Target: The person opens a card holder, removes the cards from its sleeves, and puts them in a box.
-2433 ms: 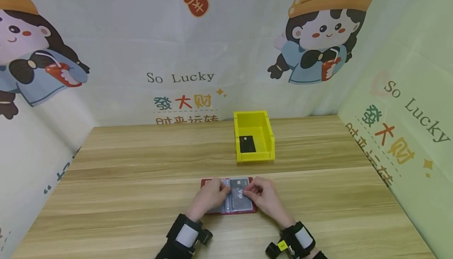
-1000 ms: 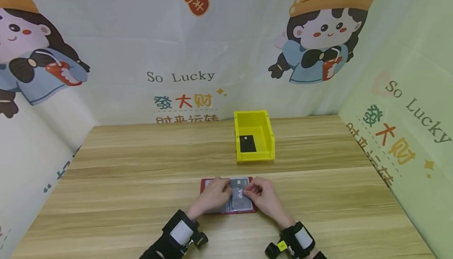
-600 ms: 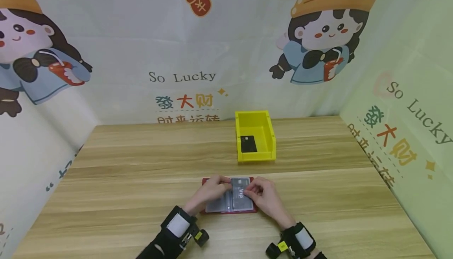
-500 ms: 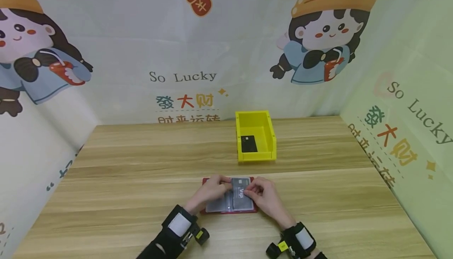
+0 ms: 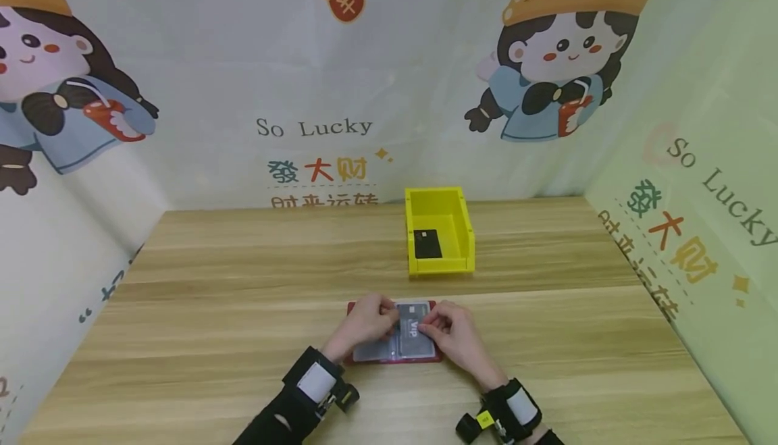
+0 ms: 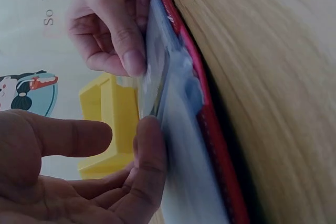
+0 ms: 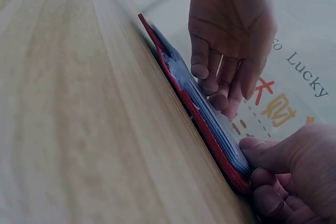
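Observation:
A red card holder [image 5: 398, 362] with clear plastic sleeves lies spread on the table. Its right-hand sleeve holds a grey card [image 5: 408, 347] marked VIP. My left hand [image 5: 367, 320] is over the left page, fingertips at the card's left edge; in the left wrist view a fingertip [image 6: 149, 129] touches the sleeve's edge while the thumb [image 6: 79, 137] stands apart. My right hand [image 5: 456, 335] pinches the holder's right side. The right wrist view shows its thumb [image 7: 254, 148] on top of the stacked sleeves [image 7: 218, 124] and its other fingers at the red cover's edge.
Behind the holder stands a yellow bin [image 5: 468, 246] with a black card [image 5: 427, 244] lying inside. The wooden table [image 5: 243, 283] meets a printed cloth backdrop [image 5: 413, 94] at the back and sides.
My left hand has shifted a little right and away from me, to the VIP card's left edge, and its fingers have bent more. The right hand keeps its place on the holder.

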{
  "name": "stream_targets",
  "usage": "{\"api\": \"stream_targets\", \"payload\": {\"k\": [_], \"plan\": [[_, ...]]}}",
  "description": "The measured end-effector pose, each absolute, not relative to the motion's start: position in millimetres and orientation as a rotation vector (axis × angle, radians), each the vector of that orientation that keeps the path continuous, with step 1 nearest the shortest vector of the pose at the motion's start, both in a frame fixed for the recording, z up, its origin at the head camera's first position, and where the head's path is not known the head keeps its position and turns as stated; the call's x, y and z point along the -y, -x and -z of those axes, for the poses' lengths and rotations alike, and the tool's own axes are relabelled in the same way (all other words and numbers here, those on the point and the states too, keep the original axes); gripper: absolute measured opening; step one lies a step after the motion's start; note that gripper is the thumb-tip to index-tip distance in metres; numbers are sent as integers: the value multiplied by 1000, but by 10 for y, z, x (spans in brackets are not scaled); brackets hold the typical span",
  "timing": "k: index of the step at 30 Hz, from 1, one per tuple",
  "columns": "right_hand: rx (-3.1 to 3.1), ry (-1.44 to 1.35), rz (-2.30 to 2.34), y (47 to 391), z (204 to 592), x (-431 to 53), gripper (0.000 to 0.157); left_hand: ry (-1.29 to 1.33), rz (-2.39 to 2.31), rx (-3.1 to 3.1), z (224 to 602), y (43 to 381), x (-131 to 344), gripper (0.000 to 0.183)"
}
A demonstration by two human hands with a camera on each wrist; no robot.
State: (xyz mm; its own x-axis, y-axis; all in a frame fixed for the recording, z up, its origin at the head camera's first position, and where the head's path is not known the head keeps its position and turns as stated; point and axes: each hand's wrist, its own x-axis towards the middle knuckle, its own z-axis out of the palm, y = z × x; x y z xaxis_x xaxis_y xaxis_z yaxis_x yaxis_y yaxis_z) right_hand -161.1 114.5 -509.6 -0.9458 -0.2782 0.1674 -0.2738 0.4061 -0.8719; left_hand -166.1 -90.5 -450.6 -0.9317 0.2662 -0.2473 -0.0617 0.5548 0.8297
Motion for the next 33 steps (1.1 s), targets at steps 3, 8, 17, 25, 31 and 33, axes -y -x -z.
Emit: {"api": "stream_targets", "payload": {"k": [3,8,17,25,31,33], "plan": [[-2622,504,1632,1610,5106,-1145,6,-175,-1337,-2402,4513,1654,942,21],[-2629,508,1645,1614,5114,-1145,7,-160,-1418,-2239,4488,1651,1002,29],[-2631,479,1615,1614,5088,-1139,7,-90,-1396,-2217,4470,1644,1013,32],[-2631,451,1588,1612,5077,-1139,7,-128,-1352,-2322,4566,1667,1000,46],[-2608,404,1592,1612,5065,-1136,8,-110,-1388,-2331,4634,1695,995,45],[-2602,391,1590,1610,5062,-1126,8,-93,-1402,-2339,4647,1693,1007,44]]}}
